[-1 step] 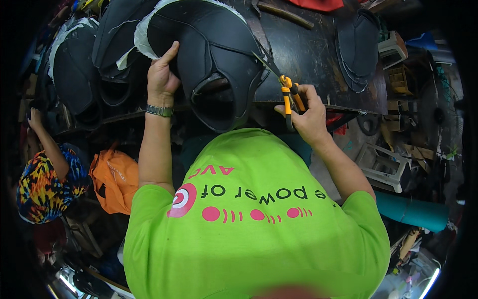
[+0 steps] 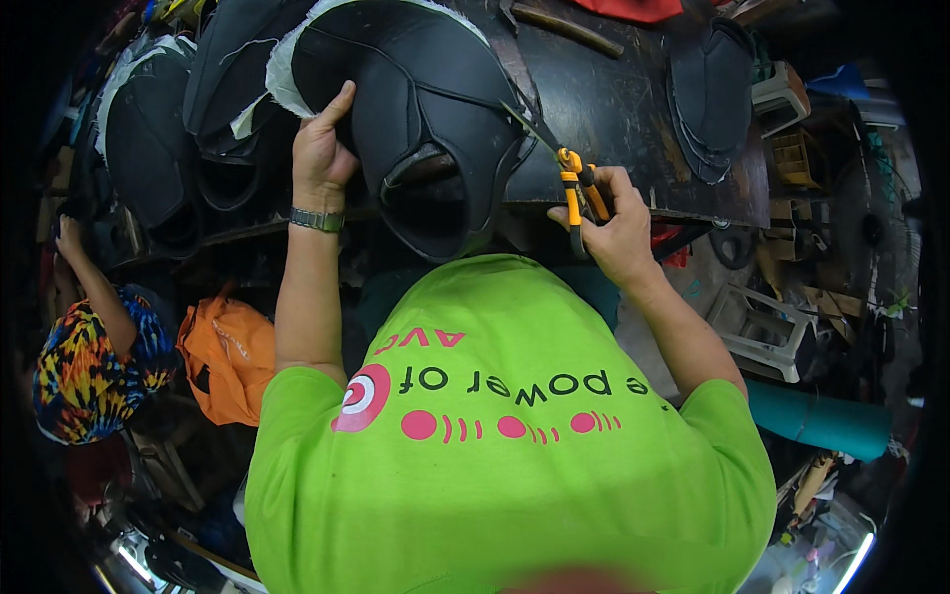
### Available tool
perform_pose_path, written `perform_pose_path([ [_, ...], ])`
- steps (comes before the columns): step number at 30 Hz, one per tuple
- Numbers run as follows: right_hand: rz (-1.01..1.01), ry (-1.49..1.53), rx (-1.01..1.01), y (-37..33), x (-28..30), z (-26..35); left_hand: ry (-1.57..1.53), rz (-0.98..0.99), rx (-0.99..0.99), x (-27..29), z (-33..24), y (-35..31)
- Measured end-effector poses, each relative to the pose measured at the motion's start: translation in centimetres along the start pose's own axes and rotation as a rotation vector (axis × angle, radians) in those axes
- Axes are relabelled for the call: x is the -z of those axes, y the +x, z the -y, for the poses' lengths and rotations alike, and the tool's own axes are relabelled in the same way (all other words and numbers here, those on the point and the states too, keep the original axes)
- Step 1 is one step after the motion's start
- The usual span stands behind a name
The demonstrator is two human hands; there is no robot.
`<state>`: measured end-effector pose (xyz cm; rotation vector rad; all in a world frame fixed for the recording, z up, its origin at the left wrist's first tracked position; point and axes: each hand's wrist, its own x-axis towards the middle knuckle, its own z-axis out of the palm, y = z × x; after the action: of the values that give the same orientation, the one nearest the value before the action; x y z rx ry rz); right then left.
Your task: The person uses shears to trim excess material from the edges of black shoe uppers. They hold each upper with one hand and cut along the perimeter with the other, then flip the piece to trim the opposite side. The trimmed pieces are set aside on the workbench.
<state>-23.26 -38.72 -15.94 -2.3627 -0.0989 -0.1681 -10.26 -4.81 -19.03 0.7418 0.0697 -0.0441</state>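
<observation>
My left hand (image 2: 325, 148) grips the left side of a black shoe upper (image 2: 386, 109) with a ragged white fabric edge. Its thumb points up along the inner side; the other fingers are hidden. The upper's rounded opening faces me over the bench edge. In my right hand (image 2: 618, 228) is a pair of orange-and-black-handled scissors (image 2: 571, 183), fingers wrapped round the grips. Their blades stand apart and point up and left at the right edge of the upper. Whether they touch it, I cannot tell.
More black uppers (image 2: 148, 139) lie on the left of the dark bench (image 2: 604, 119). Flat black pieces (image 2: 708, 99) are stacked at the right, a wooden-handled tool (image 2: 569, 30) at the back. An orange bag (image 2: 230, 346) and a co-worker's arm (image 2: 99, 287) are left; a plastic stool (image 2: 762, 332) stands right.
My right hand and the scissors have shifted very slightly to the right. My left hand and the shoe upper look unmoved.
</observation>
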Motion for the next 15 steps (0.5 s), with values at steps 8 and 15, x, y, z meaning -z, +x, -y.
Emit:
perform_pose_path([
  [8, -0.189, -0.233, 0.243, 0.9, 1.8, -1.3, 0.028, 0.025, 0.013, -0.4, -0.1, 0.0],
  [15, 0.009, -0.105, 0.148, 1.4, 1.6, -1.6, 0.008, 0.029, -0.027, 0.3, 0.1, 0.6],
])
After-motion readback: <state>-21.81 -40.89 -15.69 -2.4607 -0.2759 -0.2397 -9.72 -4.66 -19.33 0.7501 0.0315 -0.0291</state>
